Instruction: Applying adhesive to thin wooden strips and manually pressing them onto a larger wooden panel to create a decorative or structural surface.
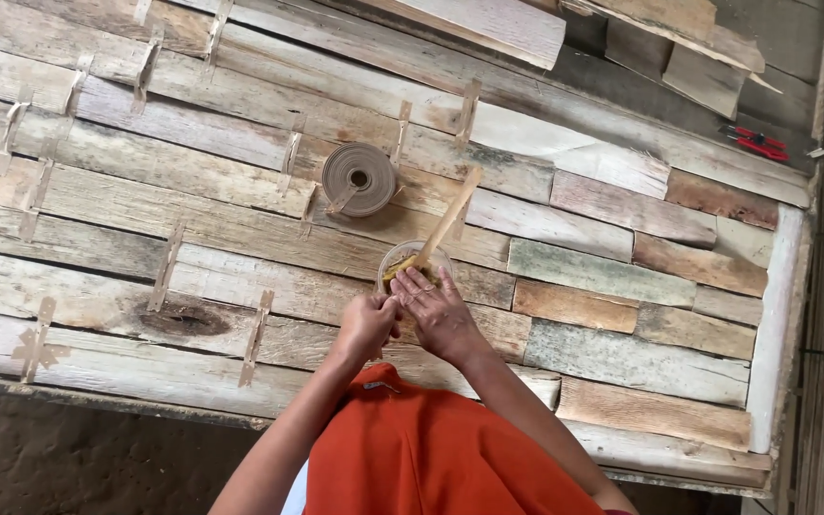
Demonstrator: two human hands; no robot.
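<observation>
As seen from the head camera looking straight down, one small clear cup stands on the plank surface, just ahead of both hands. It is round and shallow, and holds a yellowish paste; how full it is cannot be told. One flat wooden stick stands in the cup, leaning up and to the right, its lower end in the paste.

The left hand is curled narrow, fingers closed at the cup's near rim — whether it grips the rim or only touches it cannot be told. The right hand lies beside it, touching it, fingers bent and resting on the cup's edge at the foot of the stick; whether it pinches anything is not clear.

One roll of brown paper tape lies flat on the planks just beyond the cup, wound tight around an open core, a short tail hanging loose.

The surface is made of many rough, weathered boards — grey, pale and reddish brown, laid edge to edge, one with a dark knot. Short strips of the same brown tape cross the joints, well over a dozen.

One red-handled tool lies far right, well apart. An orange garment fills the lower middle.
</observation>
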